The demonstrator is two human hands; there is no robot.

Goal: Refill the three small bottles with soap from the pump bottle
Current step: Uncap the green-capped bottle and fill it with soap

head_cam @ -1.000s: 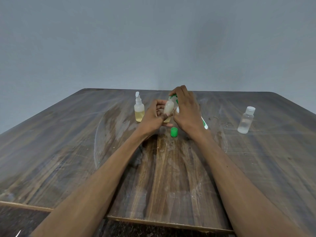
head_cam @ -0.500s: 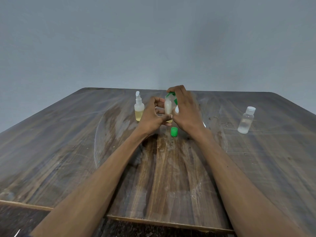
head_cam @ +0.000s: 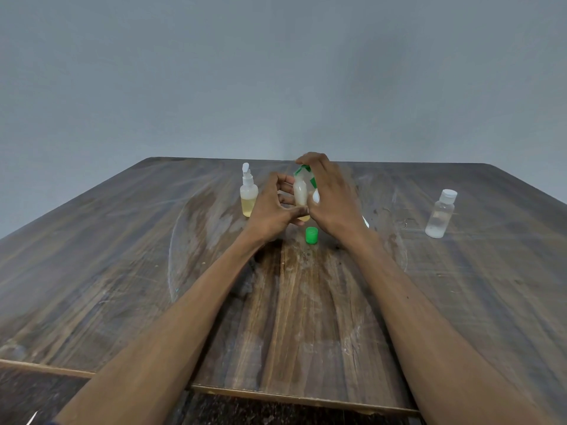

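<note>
White small bottle [head_cam: 300, 193] gripped by left hand [head_cam: 271, 210], beside right hand [head_cam: 333, 197]

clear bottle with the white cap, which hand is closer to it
Right. The right hand is at mid-table, with bare wood between it and the clear bottle at the table's right side. The left hand is farther, beyond the right hand.
</note>
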